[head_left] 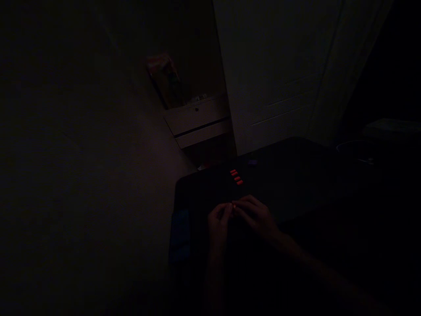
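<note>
The room is very dark. My left hand (pixel 219 219) and my right hand (pixel 258 216) meet over the dark tabletop (pixel 279 175), fingertips pinched together around a small orange piece (pixel 234 206). Only a bright bit of it shows between the fingers, so its kind is not clear. Just beyond my hands, several small red-orange bars (pixel 237 178) lie in a short row, arranged in pairs.
A blue flat object (pixel 180 235) lies at the table's left edge. Toward the far edge is a small purple item (pixel 252 162). Behind the table stand a drawer unit (pixel 200 118) and a pale panelled door (pixel 272 66). A wall (pixel 98 175) fills the left.
</note>
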The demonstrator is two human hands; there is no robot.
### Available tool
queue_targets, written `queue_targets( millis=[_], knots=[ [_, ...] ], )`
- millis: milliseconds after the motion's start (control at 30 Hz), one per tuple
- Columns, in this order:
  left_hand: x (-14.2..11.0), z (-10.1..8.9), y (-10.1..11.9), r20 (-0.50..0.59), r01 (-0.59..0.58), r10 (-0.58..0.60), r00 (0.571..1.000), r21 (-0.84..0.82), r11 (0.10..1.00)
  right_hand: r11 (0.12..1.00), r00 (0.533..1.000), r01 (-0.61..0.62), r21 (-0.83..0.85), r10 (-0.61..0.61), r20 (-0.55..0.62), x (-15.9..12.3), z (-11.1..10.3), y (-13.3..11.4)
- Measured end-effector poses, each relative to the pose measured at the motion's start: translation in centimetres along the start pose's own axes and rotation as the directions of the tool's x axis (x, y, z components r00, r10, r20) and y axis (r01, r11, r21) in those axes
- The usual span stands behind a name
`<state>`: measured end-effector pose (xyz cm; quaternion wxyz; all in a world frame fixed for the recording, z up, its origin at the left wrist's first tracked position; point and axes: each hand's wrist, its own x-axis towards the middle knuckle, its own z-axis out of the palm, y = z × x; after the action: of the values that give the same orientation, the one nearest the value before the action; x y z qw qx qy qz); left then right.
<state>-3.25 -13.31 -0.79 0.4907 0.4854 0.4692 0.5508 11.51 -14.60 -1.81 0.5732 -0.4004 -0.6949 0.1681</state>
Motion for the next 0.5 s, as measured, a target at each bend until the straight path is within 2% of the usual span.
queue_targets(
  millis=[300, 500],
  knots=[
    [0.06, -0.06, 0.16, 0.011, 0.029, -0.029, 1.0, -0.036, 0.999, 1.0, 1.0, 0.0, 0.013, -0.001, 0.029, -0.08, -0.01, 0.47],
    [-0.06, -0.02, 0.46, 0.029, 0.022, -0.022, 0.999, -0.001, 1.0, 0.999, 1.0, 0.003, -0.031, -0.003, -0.008, -0.04, -0.06, 0.38]
  ],
)
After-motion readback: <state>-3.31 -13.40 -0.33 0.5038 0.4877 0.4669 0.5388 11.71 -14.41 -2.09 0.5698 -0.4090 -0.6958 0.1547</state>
